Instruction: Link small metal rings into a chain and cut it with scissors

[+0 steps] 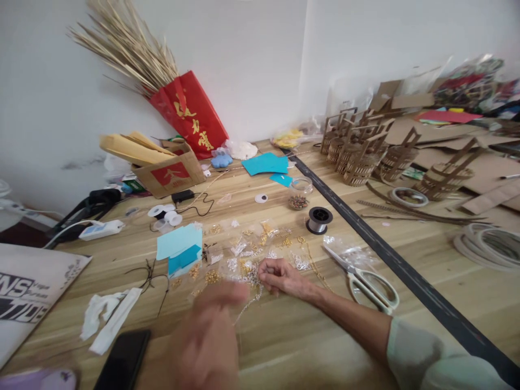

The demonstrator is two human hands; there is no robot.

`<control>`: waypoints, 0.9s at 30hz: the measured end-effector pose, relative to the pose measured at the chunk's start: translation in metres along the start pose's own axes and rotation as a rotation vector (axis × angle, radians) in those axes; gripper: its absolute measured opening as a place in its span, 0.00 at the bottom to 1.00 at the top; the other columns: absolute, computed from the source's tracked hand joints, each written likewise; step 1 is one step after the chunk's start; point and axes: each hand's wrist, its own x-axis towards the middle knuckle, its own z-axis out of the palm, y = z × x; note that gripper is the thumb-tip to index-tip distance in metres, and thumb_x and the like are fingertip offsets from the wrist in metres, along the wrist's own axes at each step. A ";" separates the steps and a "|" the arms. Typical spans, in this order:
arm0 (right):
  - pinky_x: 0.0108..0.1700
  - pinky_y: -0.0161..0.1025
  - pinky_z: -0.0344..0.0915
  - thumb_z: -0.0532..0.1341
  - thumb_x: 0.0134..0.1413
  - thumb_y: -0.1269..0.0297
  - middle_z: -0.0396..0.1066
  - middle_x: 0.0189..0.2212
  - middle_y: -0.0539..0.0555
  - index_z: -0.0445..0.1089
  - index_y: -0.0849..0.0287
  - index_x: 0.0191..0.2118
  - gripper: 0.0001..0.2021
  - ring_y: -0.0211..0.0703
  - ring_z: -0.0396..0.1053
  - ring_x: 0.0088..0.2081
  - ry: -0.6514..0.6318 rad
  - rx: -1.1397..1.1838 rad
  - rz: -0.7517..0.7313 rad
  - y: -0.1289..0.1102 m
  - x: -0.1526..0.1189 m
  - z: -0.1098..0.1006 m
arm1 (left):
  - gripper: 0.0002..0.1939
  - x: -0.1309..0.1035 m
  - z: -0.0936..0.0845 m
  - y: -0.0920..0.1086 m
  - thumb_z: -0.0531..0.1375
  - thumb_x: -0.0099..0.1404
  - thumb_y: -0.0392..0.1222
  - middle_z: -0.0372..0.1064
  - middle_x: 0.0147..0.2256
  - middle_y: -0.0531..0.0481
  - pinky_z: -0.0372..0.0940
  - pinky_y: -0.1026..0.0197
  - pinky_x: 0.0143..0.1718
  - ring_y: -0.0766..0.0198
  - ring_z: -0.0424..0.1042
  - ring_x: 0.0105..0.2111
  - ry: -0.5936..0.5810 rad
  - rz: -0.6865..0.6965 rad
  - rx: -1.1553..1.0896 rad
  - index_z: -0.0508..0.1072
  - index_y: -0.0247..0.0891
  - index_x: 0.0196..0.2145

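R hand (282, 279) half-curled, fingertips nr together at the silver bits (252, 274), approx. mid tabletop (292, 336); anything pinched is hidden. L hand (207, 336), nearer the front edge, too blurred to tell how open or if holding. Silver chain (248, 306) betw. hands. Scissors (351, 270) R of R hand, spool (319, 221) twd back edge, phone (124, 360) twd front L corner.

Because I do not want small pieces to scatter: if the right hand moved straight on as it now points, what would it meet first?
The right hand would probably meet the small silver pieces first, or may touch them already; depth is unclear.
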 end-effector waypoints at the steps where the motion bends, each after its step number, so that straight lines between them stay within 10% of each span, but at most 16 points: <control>1: 0.17 0.27 0.57 0.62 0.49 0.49 0.63 0.17 0.44 0.64 0.61 0.30 0.18 0.29 0.58 0.16 -0.001 -0.001 0.000 -0.001 -0.001 0.001 | 0.17 0.014 0.009 -0.003 0.53 0.66 0.50 0.64 0.52 0.46 0.62 0.50 0.51 0.54 0.64 0.52 0.022 0.023 -0.033 0.65 0.47 0.51; 7: 0.18 0.28 0.57 0.62 0.49 0.49 0.61 0.18 0.45 0.64 0.61 0.30 0.18 0.30 0.57 0.16 0.014 -0.042 -0.010 -0.005 -0.004 0.004 | 0.15 0.066 0.030 -0.043 0.59 0.60 0.48 0.71 0.42 0.45 0.63 0.57 0.43 0.56 0.69 0.43 -0.097 -0.201 -0.083 0.70 0.37 0.42; 12: 0.18 0.28 0.54 0.60 0.52 0.50 0.62 0.18 0.45 0.65 0.61 0.31 0.17 0.29 0.56 0.17 0.027 -0.122 -0.051 -0.006 -0.004 0.005 | 0.14 0.066 0.031 -0.068 0.61 0.55 0.50 0.68 0.23 0.52 0.61 0.64 0.29 0.65 0.66 0.25 -0.255 -0.334 -0.186 0.73 0.35 0.30; 27: 0.23 0.31 0.51 0.57 0.57 0.55 0.60 0.18 0.45 0.65 0.61 0.32 0.13 0.32 0.55 0.20 0.071 -0.347 -0.093 -0.007 -0.006 0.006 | 0.11 0.061 0.038 -0.081 0.65 0.52 0.45 0.65 0.19 0.54 0.59 0.66 0.24 0.68 0.63 0.20 -0.228 -0.313 -0.298 0.70 0.34 0.24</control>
